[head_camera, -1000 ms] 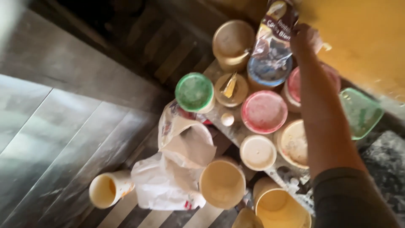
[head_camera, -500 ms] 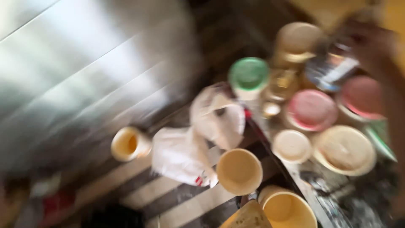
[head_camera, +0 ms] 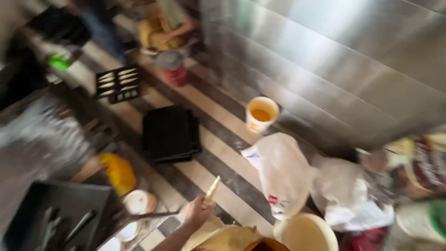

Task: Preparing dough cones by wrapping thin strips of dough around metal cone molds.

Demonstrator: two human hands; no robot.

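My left hand (head_camera: 197,211) is low in the middle of the head view, shut on a pale stick-shaped piece (head_camera: 213,188) that points up and away. Below it lies yellow cloth (head_camera: 223,238). A dark red and silver packet (head_camera: 427,160) shows as a blur at the right edge. A brownish blur beside it may be my right hand, but I cannot make out its fingers. Two white plastic bags (head_camera: 284,174) lie on the striped floor to the right of my left hand. A cream tub (head_camera: 306,232) stands at the bottom.
A white cup of orange liquid (head_camera: 261,114) stands by a steel wall (head_camera: 348,60). A black mat (head_camera: 171,134), a red can with a grey lid (head_camera: 173,69) and a black rack of pale sticks (head_camera: 118,82) lie further off. A dark tray of utensils (head_camera: 55,218) is bottom left. Another person (head_camera: 169,23) crouches at the back.
The view has swung away from the cluster of lidded tubs toward the striped floor and steel wall. My left hand with the pale stick has come into view.
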